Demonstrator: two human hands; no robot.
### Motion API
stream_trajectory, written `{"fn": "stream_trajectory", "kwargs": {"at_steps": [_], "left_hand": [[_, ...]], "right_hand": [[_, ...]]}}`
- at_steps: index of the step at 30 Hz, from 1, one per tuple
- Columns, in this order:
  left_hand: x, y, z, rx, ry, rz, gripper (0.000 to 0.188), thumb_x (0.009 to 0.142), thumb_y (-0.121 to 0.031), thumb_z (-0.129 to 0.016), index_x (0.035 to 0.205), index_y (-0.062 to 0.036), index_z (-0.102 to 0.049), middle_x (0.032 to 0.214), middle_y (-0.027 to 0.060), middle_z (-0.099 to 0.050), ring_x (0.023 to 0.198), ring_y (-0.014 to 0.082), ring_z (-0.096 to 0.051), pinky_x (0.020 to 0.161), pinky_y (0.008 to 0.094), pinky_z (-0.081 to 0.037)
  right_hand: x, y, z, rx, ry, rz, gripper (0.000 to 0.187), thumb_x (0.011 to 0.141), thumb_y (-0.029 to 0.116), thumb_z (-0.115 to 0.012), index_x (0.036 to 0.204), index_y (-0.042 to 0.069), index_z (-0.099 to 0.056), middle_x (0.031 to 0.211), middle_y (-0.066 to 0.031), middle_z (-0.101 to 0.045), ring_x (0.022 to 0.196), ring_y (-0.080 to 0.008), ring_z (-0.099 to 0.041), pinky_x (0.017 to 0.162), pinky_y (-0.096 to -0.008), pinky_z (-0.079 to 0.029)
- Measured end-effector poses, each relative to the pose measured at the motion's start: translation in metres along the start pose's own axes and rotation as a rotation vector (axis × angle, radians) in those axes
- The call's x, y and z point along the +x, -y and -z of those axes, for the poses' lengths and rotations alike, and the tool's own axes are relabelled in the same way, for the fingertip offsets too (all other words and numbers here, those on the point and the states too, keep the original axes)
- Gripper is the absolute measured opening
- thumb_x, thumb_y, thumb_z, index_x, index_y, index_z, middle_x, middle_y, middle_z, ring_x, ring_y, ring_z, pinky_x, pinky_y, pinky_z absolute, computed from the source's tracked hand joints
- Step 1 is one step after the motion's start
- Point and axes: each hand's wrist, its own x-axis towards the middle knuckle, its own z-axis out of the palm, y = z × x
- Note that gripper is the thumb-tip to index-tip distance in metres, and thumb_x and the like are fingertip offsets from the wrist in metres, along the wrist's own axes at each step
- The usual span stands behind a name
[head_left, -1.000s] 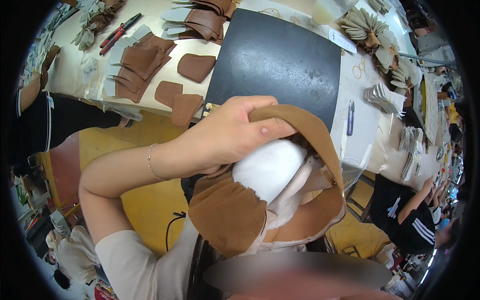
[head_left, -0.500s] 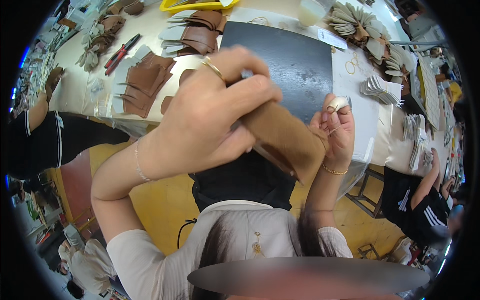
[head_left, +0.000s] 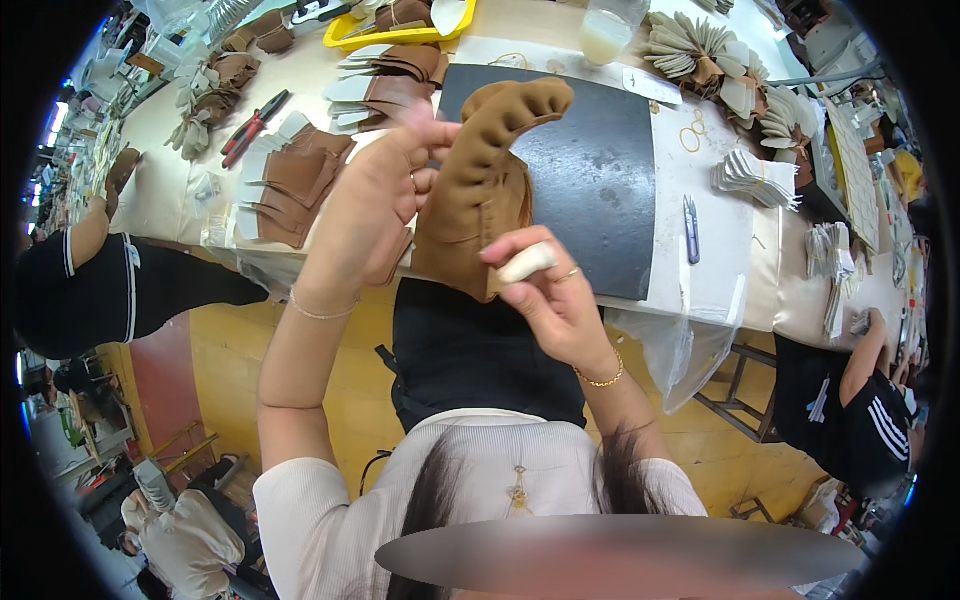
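A brown leather shoe upper (head_left: 455, 225) with a puckered, gathered edge stands upright in front of my body, over the near edge of the table. My left hand (head_left: 385, 185) is at its left edge with fingers curled against the leather; the upper fingers are blurred by motion. My right hand (head_left: 555, 300) pinches the lower right corner of the upper between thumb and forefinger. A white cover (head_left: 527, 262) wraps one finger of that hand. Any needle or thread is too small to make out.
A black mat (head_left: 600, 190) lies behind the upper, with thread snips (head_left: 691, 230) to its right. Red-handled pliers (head_left: 252, 130) and stacked brown leather pieces (head_left: 295, 180) are at the left. A yellow tray (head_left: 400, 35) and a cup (head_left: 608, 35) stand at the back. Co-workers sit on both sides.
The upper has swung from slanting over my lap to upright, its gathered edge now showing. My left hand has moved away to the left and my right hand leftward onto its lower corner.
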Motion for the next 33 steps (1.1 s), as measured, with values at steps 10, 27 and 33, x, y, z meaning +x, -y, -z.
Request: {"fn": "stream_trajectory", "kwargs": {"at_steps": [10, 27, 33], "left_hand": [[-0.008, 0.016, 0.008, -0.113, 0.073, -0.097, 0.037, 0.095, -0.016, -0.063, 0.125, 0.0055, -0.058, 0.114, 0.0102, -0.067, 0.1, 0.0139, -0.066, 0.089, 0.0286, -0.054], [-0.017, 0.032, -0.012, 0.002, 0.079, -0.233, 0.031, 0.095, -0.014, -0.065, 0.116, 0.0079, -0.064, 0.106, 0.0096, -0.07, 0.094, 0.0108, -0.065, 0.085, 0.0237, -0.051], [-0.018, 0.032, -0.015, 0.162, 0.066, -0.249, 0.026, 0.095, -0.017, -0.066, 0.108, 0.0046, -0.067, 0.095, 0.0032, -0.068, 0.084, 0.0071, -0.061, 0.077, 0.0231, -0.049]], "right_hand": [[0.019, 0.054, 0.003, -0.844, -0.372, 0.271, 0.014, 0.079, 0.0, -0.075, 0.092, 0.003, -0.07, 0.083, -0.0073, -0.059, 0.062, -0.0192, -0.058, 0.055, -0.0315, -0.047], [0.029, 0.06, -0.005, -0.955, -0.352, 0.265, 0.019, 0.081, -0.002, -0.073, 0.1, 0.001, -0.073, 0.067, -0.0028, -0.044, 0.053, -0.0106, -0.043, 0.048, -0.0263, -0.034], [0.024, 0.071, -0.003, -1.079, -0.283, 0.25, 0.015, 0.08, 0.003, -0.072, 0.094, 0.003, -0.067, 0.079, -0.0093, -0.053, 0.062, -0.0287, -0.059, 0.053, -0.0371, -0.047]]}}
